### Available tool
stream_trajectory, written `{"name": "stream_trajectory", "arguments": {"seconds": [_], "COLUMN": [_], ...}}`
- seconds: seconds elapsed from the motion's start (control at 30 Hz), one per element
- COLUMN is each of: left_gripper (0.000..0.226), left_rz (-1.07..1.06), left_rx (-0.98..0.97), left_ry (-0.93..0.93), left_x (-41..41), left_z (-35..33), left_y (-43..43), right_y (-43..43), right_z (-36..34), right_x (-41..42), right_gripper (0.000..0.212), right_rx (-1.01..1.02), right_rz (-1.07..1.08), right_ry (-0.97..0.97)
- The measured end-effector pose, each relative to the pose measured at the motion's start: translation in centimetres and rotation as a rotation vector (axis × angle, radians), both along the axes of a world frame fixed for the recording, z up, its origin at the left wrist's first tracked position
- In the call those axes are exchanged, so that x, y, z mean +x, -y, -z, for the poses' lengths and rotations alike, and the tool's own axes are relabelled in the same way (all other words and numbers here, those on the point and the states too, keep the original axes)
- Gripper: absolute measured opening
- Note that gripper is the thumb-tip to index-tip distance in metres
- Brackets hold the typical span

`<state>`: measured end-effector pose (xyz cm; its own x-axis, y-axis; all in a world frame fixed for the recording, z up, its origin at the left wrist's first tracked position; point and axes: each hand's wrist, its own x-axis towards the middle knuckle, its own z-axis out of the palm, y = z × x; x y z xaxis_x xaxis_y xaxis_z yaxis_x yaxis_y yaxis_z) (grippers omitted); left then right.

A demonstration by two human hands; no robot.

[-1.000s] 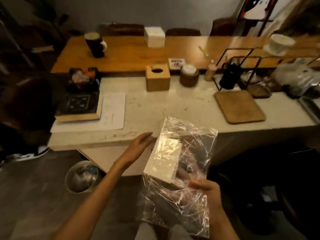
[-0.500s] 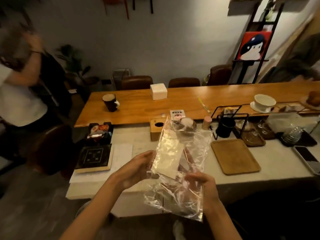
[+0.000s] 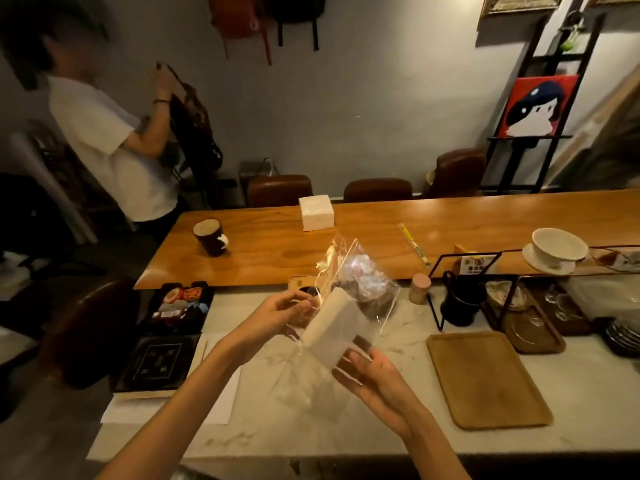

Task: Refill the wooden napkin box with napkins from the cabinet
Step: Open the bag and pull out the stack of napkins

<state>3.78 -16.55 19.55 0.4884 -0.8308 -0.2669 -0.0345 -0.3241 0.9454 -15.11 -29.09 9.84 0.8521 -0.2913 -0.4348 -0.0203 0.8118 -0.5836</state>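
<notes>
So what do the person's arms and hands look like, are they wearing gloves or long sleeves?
No gloves and no long sleeves. The left hand and right hand are both bare, and both forearms are bare all the way down to the bottom of the picture. No watch, bracelet or ring shows on either one. The arms look slim, with long fingers.
</notes>
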Motion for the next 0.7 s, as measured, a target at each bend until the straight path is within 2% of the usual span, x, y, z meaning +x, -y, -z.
{"name": "stream_trajectory", "arguments": {"seconds": [0.2,0.37,0.53,0.6,0.67,0.7], "left_gripper": [0.019,0.030,0.020,0.016,0.013,0.013], "left_rz": [0.026,0.017,0.022,0.062,0.123,0.160], "left_rx": [0.048,0.077,0.069,0.068,0.086,0.113], "left_ry": [0.070,-0.021,0.182,0.226,0.285,0.333], "left_x": [2.0,2.5,3.3,4.0,4.5,4.6], "left_z": [1.1,2.5,3.1,2.7,2.6,2.7], "left_y": [2.4,3.2,3.9,4.0,4.0,4.0], "right_y": [2.6,3.7,3.4,3.3,3.8,4.1], "right_z": [0.9,1.2,2.0,1.3,-0.6,-2.3], "right_x": [0.9,1.7,2.8,2.3,1.7,1.5], "right_gripper": [0.039,0.036,0.040,0.049,0.052,0.051], "right_rx": [-0.044,-0.193,-0.194,-0.335,-0.640,-0.799], "right_rz": [0.042,0.082,0.015,0.062,0.236,0.328], "right_ry": [-0.052,-0.148,-0.199,-0.292,-0.370,-0.338]}}
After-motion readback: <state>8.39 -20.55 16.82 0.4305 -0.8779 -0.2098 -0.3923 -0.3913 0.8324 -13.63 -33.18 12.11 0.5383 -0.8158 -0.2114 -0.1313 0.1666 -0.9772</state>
